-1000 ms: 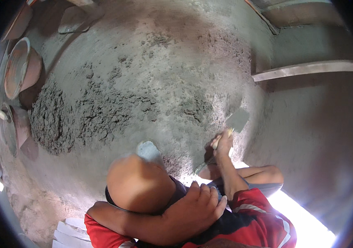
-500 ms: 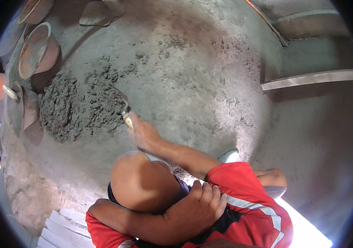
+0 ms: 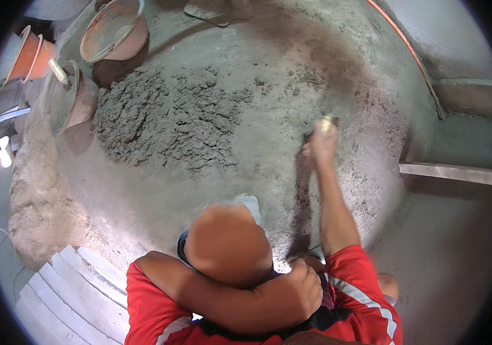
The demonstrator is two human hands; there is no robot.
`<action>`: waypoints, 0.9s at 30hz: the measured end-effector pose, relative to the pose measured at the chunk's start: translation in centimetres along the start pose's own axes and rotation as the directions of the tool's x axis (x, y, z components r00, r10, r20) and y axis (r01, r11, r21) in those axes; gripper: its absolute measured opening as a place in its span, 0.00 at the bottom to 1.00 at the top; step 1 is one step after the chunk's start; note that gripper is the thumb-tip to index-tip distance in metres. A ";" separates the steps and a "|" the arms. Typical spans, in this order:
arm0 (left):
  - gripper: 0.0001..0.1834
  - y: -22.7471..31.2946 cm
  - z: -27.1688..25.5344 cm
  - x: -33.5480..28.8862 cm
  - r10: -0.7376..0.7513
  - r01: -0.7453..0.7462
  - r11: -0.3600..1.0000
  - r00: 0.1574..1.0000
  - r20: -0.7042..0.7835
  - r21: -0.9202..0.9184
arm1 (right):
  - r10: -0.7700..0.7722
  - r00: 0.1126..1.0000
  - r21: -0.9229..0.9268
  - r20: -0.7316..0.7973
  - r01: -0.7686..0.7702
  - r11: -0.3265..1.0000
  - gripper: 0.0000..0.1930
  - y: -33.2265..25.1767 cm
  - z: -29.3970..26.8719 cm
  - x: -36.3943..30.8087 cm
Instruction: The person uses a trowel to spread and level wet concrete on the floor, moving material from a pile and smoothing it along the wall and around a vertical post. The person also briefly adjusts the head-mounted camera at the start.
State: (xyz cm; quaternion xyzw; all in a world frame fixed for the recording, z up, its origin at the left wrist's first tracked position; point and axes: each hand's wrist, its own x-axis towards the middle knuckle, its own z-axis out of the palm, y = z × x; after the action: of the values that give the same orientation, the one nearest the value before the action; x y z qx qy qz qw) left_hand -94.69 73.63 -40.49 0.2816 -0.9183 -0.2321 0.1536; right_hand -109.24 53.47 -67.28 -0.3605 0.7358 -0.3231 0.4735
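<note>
My right hand (image 3: 322, 144) is stretched forward, its fingers wrapped round the pale handle of a trowel (image 3: 328, 123). The trowel's blade is blurred against the grey floor beyond the hand. To the left lies a broad heap of damp grey mortar (image 3: 168, 118), apart from the trowel. My left forearm crosses in front of my bent knee (image 3: 229, 244), and my left hand (image 3: 303, 290) rests near my lap with its fingers curled together. Nothing shows in that hand.
Orange-brown buckets (image 3: 116, 34) stand behind and left of the heap, one with a pale-handled tool (image 3: 58, 72) at its rim. White slats (image 3: 79, 293) lie at lower left. A light-coloured board (image 3: 453, 172) and an orange hose (image 3: 407, 46) are at right.
My right hand has swung the trowel from the mortar heap to the right, over the floor. My view has shifted, and my left hand's fingers have curled in.
</note>
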 end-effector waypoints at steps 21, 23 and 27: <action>0.18 -0.6 0.6 -1.2 -0.051 0.052 0.998 0.998 -0.028 0.027 | -0.130 0.524 -0.308 0.842 0.663 0.682 0.30 -4.6 12.8 -7.2; 0.18 -0.7 0.7 -1.2 -0.047 0.049 0.998 0.998 -0.051 0.038 | -0.344 0.580 -0.160 0.739 0.646 0.746 0.28 -2.2 10.0 -7.4; 0.17 -0.2 1.9 -1.6 -0.084 0.084 0.996 0.993 -0.081 -0.001 | 0.218 0.856 -0.134 0.469 -0.175 0.975 0.22 -0.4 7.5 -13.7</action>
State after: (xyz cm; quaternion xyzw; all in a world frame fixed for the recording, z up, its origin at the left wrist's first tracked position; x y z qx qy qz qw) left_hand -94.14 75.03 -42.44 0.3294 -0.8989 -0.2256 0.1803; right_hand -98.23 63.70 -63.19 -0.3723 0.6412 -0.1414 0.6559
